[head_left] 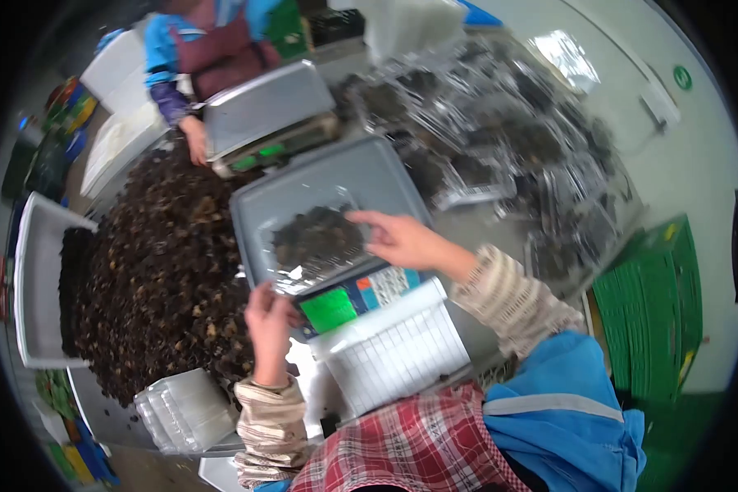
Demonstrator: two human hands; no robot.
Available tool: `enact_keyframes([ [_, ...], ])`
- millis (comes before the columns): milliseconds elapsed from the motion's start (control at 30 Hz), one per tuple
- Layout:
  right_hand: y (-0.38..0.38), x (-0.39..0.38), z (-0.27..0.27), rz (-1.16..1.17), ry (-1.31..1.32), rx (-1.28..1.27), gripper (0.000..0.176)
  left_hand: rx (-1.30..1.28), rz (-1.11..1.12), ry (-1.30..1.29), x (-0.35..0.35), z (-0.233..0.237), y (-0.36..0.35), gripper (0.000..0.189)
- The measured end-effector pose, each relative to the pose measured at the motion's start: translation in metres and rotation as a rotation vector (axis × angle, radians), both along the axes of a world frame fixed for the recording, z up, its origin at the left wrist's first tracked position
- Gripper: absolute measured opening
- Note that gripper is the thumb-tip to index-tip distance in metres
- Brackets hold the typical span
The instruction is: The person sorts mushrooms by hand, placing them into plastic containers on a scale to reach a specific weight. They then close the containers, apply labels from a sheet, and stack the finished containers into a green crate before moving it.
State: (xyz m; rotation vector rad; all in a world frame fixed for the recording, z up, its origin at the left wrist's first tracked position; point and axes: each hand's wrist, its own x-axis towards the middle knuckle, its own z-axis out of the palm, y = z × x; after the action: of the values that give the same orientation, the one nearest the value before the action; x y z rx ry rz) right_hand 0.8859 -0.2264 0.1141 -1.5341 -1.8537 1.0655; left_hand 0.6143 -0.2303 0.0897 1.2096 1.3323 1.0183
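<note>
A clear plastic tray [344, 261] of dark, crinkled pieces resembling wood ear mushrooms [318, 236] rests on the grey pan [377, 160] of a digital scale. My right hand [403, 240] reaches over the tray's right side, index finger stretched onto the dark pieces, the other fingers loosely bent. At the scale's near left corner is my left hand [269, 326], fingers apart and slightly curled, close to the tray's edge. Between my hands, the scale's green display [329, 309] is lit, its digits unreadable. A lined paper sheet [398, 353] lies in front of the scale.
A large heap of loose mushrooms [156, 271] covers the left side. Stacked empty clear trays [186, 410] stand near its front. Many filled packs [500, 123] lie at the back right. Green crates [648, 303] stand at right. Opposite, a co-worker's hand [195, 139] is beside another scale [271, 107].
</note>
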Motion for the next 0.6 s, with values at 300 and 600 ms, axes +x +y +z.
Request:
enact_keyframes([
  [300, 0.007, 0.004, -0.004, -0.326, 0.869, -0.339, 0.072, -0.204, -0.006, -0.194, 0.013, 0.013, 0.046, 0.017],
  [600, -0.022, 0.133, 0.029, -0.992, 1.242, 0.296, 0.044, 0.298, -0.376, -0.138, 0.089, 0.069, 0.006, 0.031],
])
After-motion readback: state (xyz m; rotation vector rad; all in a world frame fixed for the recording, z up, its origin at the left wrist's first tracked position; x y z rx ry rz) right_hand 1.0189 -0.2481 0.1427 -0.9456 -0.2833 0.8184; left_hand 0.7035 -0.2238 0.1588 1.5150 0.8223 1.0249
